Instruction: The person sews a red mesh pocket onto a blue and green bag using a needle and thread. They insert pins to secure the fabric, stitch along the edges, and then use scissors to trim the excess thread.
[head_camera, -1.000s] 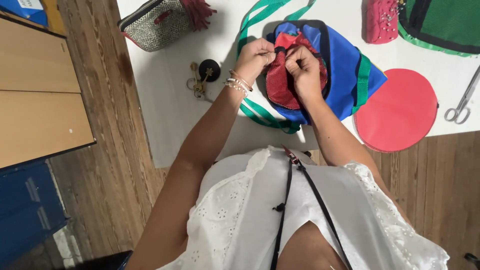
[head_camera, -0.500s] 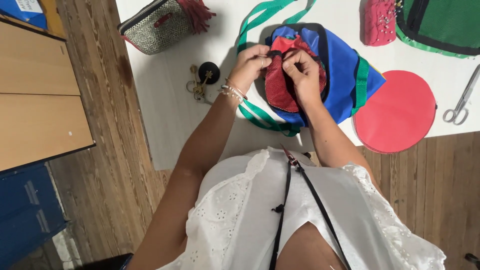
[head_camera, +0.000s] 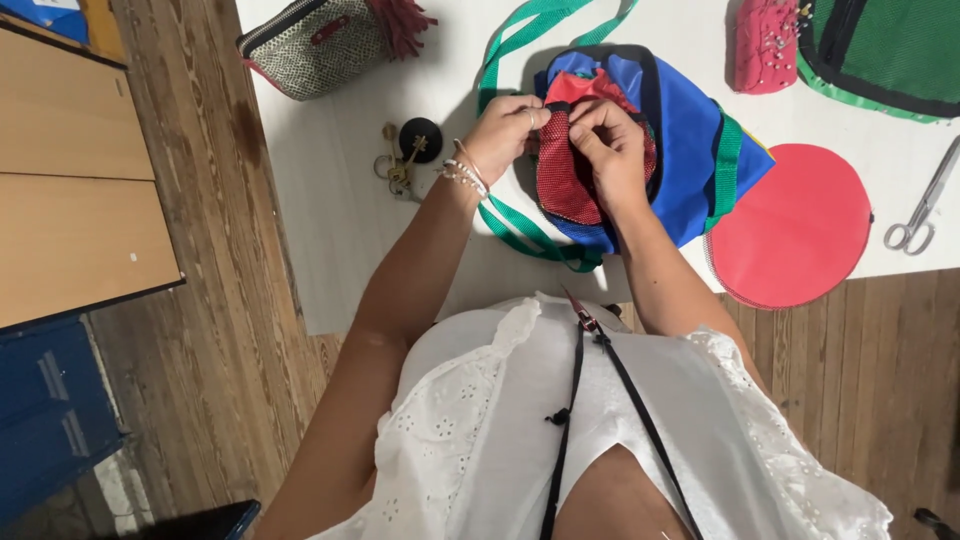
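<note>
A blue fabric bag (head_camera: 690, 150) with green straps (head_camera: 520, 30) and a red mesh panel (head_camera: 560, 170) lies on a white sheet (head_camera: 330, 180). My left hand (head_camera: 505, 135) pinches the left edge of the red mesh panel near its top. My right hand (head_camera: 612, 150) grips the same panel just to the right, thumb and fingers pressed on the fabric. The two hands nearly touch. Beaded bracelets sit on my left wrist.
A red fabric disc (head_camera: 795, 225) lies right of the bag, scissors (head_camera: 925, 200) beyond it. A patterned pouch with a red tassel (head_camera: 320, 40), a key ring with a black tag (head_camera: 410, 150), a pink pincushion (head_camera: 765, 45) and a green mesh piece (head_camera: 890, 50) lie around. Wooden floor and a cabinet (head_camera: 70, 170) are at left.
Both hands have stayed on the red mesh panel, with small shifts of the fingers along its edge. The bag has barely moved.
</note>
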